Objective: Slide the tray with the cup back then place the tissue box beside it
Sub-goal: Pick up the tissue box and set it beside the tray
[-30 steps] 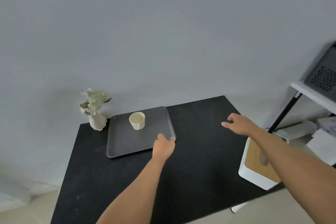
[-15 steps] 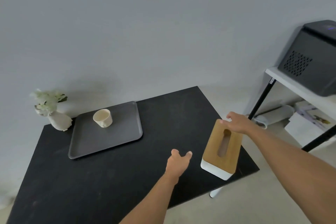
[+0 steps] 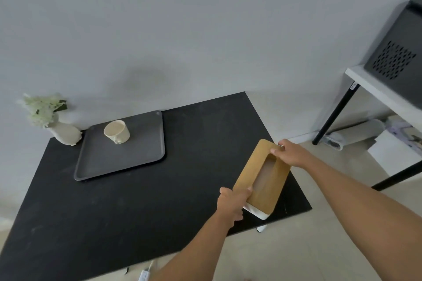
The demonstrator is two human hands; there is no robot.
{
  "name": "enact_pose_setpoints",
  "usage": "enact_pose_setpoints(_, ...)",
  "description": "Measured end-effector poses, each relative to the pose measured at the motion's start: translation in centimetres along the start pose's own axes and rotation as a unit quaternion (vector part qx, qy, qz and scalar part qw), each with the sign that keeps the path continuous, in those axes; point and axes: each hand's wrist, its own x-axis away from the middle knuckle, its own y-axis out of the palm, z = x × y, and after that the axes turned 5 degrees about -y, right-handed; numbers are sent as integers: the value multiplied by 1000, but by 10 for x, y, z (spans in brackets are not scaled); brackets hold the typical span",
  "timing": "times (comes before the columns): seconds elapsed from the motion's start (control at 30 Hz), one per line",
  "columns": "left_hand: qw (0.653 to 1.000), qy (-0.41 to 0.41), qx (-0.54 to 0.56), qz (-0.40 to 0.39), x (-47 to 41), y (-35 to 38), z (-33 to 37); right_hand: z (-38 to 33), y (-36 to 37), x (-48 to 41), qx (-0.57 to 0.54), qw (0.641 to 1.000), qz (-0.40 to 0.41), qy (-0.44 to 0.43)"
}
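Note:
A dark grey tray [image 3: 127, 162] lies at the back left of the black table [image 3: 114, 212], close to the wall. A cream cup [image 3: 117, 131] stands on its far part. The tissue box [image 3: 255, 169], white with a wooden lid and a slot, sits near the table's right edge. My left hand [image 3: 231, 201] grips its near end. My right hand [image 3: 290, 154] grips its far end, fingers over the lid. Whether the box rests on the table or is lifted I cannot tell.
A white vase with pale flowers [image 3: 52, 121] stands at the table's back left corner, touching the tray's side. A white shelf on black legs [image 3: 376, 93] carries a dark perforated box [image 3: 397, 55] at the right. Papers and a roll lie on the floor beneath.
My left hand left the tray and moved right onto the tissue box's near end. My right hand closed on the box's far end. The view swung right, then settled.

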Motion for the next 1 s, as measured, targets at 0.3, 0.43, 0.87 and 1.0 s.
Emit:
enact_pose_setpoints(0.3, 998, -5, 30, 50, 1, 15, 6, 0, 7, -6, -28, 1000, -3, -12)
enact_pose_setpoints(0.43, 996, 10, 29, 83, -2, 13, 9, -8, 8, -4, -37, 999, 11, -18)
enact_pose_setpoints(0.87, 978, 121, 78, 152, -12, -101, 50, -102, 27, -9, -112, 991, 61, -47)
enact_pose_setpoints(1.0, 974, 157, 72, 149, -19, -146, 79, -141, 32, -19, -130, 988, 75, -40)
